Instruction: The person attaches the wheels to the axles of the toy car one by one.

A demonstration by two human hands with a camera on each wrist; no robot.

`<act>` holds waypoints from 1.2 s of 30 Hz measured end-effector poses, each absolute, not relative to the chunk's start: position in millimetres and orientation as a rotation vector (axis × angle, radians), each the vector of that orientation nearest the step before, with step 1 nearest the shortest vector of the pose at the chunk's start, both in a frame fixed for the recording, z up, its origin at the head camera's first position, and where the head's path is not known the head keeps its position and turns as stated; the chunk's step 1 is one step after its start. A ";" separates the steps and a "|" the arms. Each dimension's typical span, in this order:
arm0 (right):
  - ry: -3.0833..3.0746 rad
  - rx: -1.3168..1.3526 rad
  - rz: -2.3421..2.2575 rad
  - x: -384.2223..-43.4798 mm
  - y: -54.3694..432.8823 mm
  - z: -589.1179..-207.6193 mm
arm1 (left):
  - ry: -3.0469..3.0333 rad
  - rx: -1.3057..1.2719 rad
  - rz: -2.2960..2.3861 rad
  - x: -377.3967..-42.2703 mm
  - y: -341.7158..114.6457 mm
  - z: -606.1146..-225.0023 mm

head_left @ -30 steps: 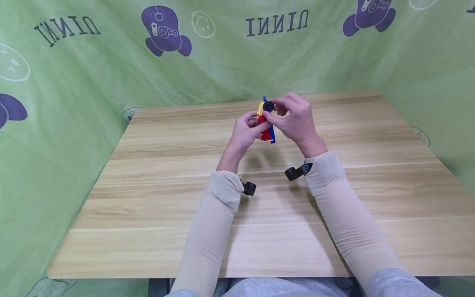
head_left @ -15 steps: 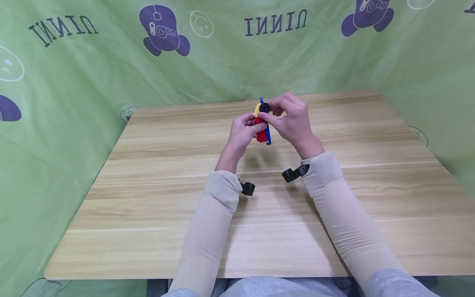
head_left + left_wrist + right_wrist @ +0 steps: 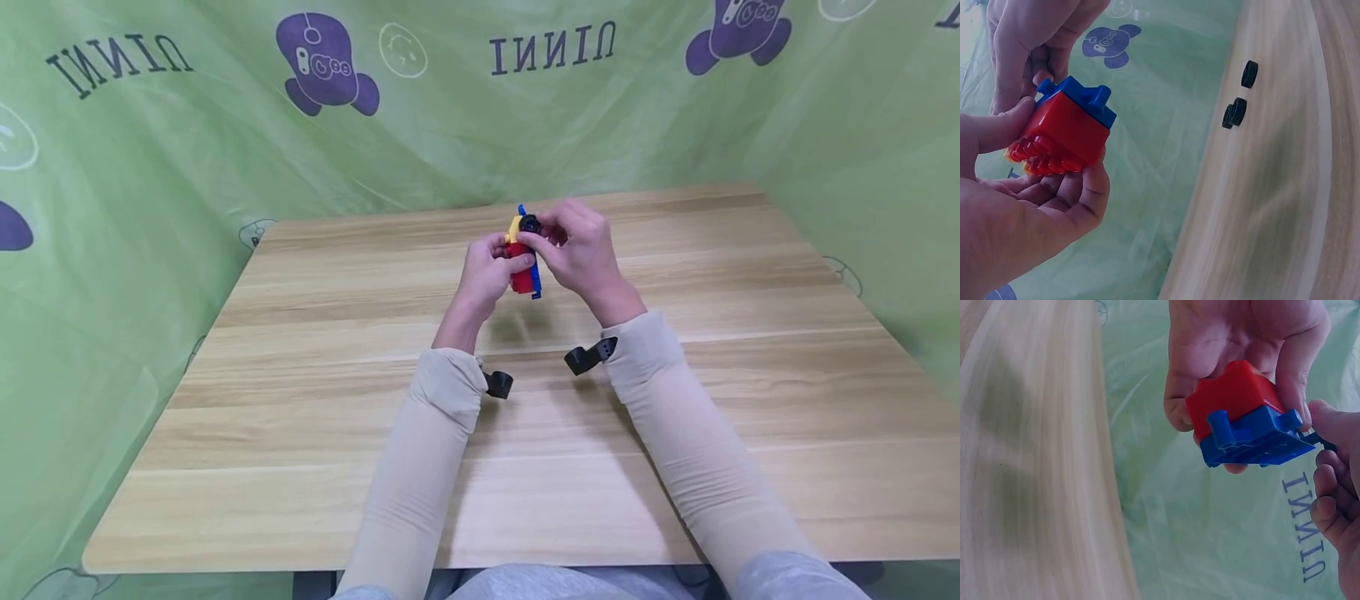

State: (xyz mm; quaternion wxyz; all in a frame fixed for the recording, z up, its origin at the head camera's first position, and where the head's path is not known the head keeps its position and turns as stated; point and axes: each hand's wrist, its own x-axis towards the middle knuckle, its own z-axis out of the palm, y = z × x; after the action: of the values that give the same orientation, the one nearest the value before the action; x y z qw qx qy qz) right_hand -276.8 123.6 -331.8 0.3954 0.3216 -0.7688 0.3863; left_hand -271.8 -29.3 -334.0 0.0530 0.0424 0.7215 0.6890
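A toy vehicle of building blocks is held above the table, with a red block (image 3: 1071, 128), a yellow block (image 3: 514, 228) and a blue wheel base (image 3: 1254, 439) with stub axles. My left hand (image 3: 486, 268) grips the red part, thumb on one side and fingers curled round the other. At the toy's far end my right hand (image 3: 581, 250) pinches a black wheel (image 3: 530, 223) between thumb and fingers, against the side of the blue base. Fingers partly hide that wheel, so I cannot tell whether it sits on an axle.
Several black wheels, one of them here (image 3: 1249, 74), stand on the wooden table (image 3: 1285, 187) in the left wrist view; the head view does not show them. A green printed curtain (image 3: 450, 125) hangs behind and beside the table. Each wrist carries a small black camera (image 3: 498, 384).
Both hands and the toy have drifted slightly left and nearer to me. Both grips stay the same, and the black wheel has turned to show less of its face.
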 end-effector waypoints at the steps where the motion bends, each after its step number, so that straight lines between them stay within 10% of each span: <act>1: -1.950 0.818 0.981 -276.6 123.4 -332.1 | 2.191 0.128 2.096 -271.6 -29.3 -333.9; 36: -1.959 0.712 1.076 -271.5 116.9 -333.5 | 2.173 0.123 2.101 -269.5 -25.5 -331.1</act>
State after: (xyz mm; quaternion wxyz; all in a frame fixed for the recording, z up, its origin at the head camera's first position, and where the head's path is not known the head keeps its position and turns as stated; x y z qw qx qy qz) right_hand -271.5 116.9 -333.5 0.3874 0.2799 -0.7699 0.4230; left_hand -269.5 -25.5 -331.1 0.0583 0.0407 0.7172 0.6933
